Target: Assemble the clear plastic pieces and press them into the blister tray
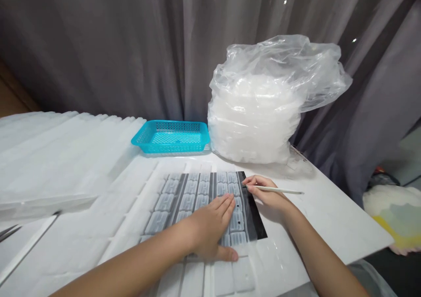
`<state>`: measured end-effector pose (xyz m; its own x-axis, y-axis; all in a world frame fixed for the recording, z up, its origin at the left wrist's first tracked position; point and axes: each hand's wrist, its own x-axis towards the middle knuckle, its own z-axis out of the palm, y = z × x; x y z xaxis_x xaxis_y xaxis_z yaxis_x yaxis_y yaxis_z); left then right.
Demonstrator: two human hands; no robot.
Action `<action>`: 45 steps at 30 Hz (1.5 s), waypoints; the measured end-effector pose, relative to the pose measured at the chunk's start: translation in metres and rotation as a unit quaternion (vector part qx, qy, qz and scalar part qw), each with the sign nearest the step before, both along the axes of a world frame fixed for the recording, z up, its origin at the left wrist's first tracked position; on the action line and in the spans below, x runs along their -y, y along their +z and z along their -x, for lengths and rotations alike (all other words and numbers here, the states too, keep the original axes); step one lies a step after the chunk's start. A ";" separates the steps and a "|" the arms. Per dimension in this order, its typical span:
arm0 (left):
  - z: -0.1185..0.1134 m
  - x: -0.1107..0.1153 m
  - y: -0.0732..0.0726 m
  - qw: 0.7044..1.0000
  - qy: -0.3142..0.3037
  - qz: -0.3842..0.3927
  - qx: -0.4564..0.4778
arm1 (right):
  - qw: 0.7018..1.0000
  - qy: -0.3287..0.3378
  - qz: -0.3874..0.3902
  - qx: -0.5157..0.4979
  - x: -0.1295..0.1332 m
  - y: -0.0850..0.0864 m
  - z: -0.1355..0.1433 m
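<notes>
A translucent sheet with rows of rectangular padded pockets (163, 202) lies across the white table, partly over a flat black sheet (257, 220). My left hand (212, 227) rests flat on the pockets, fingers stretched out and thumb spread. Beyond it, at the right edge of the pockets, my right hand (265, 192) pinches a thin whitish pen-like stick (286, 190). Its near end points right, and its tip is by the black strip, too small to make out. Two small black dots show on pockets just right of my left fingers.
A blue perforated basket (171, 148) stands at the back. Right of it is a clear plastic bag (255, 117) packed with white material. White padded sheets (66, 143) are layered on the left, near a long white strip (28, 249). A grey curtain (158, 47) hangs behind.
</notes>
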<state>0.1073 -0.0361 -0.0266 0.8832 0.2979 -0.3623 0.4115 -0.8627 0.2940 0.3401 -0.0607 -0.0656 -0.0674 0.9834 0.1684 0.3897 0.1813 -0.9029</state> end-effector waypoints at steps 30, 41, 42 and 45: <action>-0.002 0.006 0.007 0.999 -0.014 -0.010 -0.031 | 0.962 0.004 -0.157 0.222 -0.003 -0.007 0.013; 0.008 0.001 0.001 0.991 -0.072 0.018 0.115 | 0.994 -0.104 -0.036 -0.025 -0.005 -0.002 -0.008; 0.006 -0.003 0.001 0.989 -0.066 0.027 0.130 | 0.994 -0.071 -0.003 -0.079 -0.005 -0.003 -0.003; -0.001 -0.014 -0.003 0.977 -0.045 0.066 0.199 | 0.989 -0.015 0.060 -0.131 -0.007 -0.007 0.008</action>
